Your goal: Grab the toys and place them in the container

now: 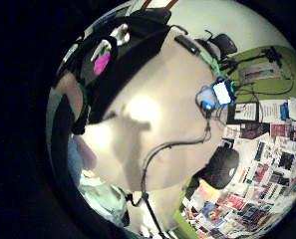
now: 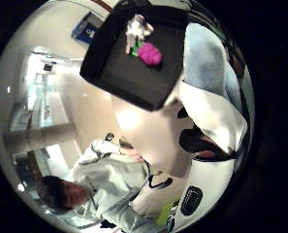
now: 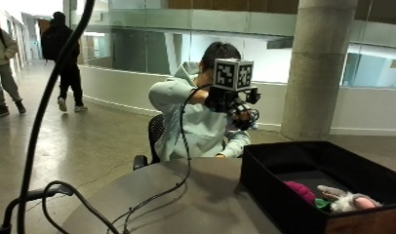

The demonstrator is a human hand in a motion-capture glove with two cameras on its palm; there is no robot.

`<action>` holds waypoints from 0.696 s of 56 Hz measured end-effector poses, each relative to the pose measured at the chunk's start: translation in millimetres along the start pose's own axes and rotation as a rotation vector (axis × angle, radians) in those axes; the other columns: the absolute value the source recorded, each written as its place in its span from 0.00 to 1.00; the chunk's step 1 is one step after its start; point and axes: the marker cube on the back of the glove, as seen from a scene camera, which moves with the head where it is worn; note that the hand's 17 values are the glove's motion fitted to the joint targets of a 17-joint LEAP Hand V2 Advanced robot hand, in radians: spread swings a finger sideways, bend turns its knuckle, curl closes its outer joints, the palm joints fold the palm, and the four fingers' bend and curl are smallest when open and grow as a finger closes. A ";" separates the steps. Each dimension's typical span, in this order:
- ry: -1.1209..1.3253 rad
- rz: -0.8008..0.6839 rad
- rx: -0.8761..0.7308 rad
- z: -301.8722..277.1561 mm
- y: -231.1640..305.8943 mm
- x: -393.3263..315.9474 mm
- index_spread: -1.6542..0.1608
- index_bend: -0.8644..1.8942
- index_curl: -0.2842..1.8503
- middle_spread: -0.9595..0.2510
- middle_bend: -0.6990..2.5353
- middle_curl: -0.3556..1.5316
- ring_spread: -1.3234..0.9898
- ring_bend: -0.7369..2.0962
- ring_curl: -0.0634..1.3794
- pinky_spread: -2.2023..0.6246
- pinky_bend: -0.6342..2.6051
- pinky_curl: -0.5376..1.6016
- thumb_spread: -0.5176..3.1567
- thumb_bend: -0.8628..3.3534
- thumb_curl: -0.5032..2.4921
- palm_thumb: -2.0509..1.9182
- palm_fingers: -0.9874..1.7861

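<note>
My gloved right hand [image 3: 240,109] is raised high over the far side of the round table [image 3: 198,204], in front of the seated person, and holds nothing. The black container [image 3: 270,192] stands on the table's near right part. Inside it lie a magenta toy [image 3: 301,191] and a white and grey plush toy [image 3: 346,200] with a green bit beside them. Both palm views look down on the container [image 2: 129,73] from a distance, with the magenta toy [image 2: 150,54] next to the white toy [image 2: 138,28]; in the little finger side view the magenta toy [image 1: 101,63] lies by the white toy [image 1: 120,34].
A black cable [image 3: 183,161] hangs from the hand and trails across the table towards its near left edge. The person's chair [image 3: 156,132] stands behind the table. A concrete column [image 3: 321,68] rises at the back right.
</note>
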 end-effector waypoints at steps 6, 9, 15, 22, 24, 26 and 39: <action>-0.065 -0.029 0.058 -20.9 -7.9 -42.4 0.85 0.52 0.41 0.63 0.38 0.53 0.40 0.55 0.43 0.62 0.44 0.45 0.43 0.22 0.42 0.69 0.67; -0.067 -0.030 0.095 -28.6 -19.9 -52.5 0.85 0.52 0.42 0.62 0.38 0.54 0.40 0.55 0.43 0.62 0.44 0.45 0.42 0.22 0.42 0.69 0.66; -0.005 0.008 0.190 -37.5 -50.1 -57.6 0.85 0.52 0.43 0.62 0.38 0.55 0.40 0.56 0.44 0.62 0.44 0.46 0.42 0.22 0.43 0.69 0.66; 0.029 0.078 0.265 -36.2 -69.7 -70.8 0.84 0.49 0.44 0.61 0.37 0.56 0.39 0.56 0.46 0.63 0.46 0.47 0.42 0.21 0.44 0.69 0.63; 0.011 0.110 0.263 -32.1 -74.7 -71.9 0.83 0.47 0.44 0.60 0.35 0.56 0.39 0.57 0.46 0.63 0.48 0.47 0.43 0.21 0.44 0.69 0.60; -0.020 0.137 0.227 -25.9 -77.9 -73.8 0.83 0.44 0.44 0.60 0.34 0.56 0.40 0.58 0.47 0.63 0.50 0.48 0.45 0.21 0.43 0.68 0.58; -0.082 0.127 -0.060 9.9 -76.9 -86.5 0.81 0.34 0.34 0.72 0.25 0.47 0.46 0.46 0.40 0.73 0.54 0.48 0.50 0.20 0.37 0.63 0.26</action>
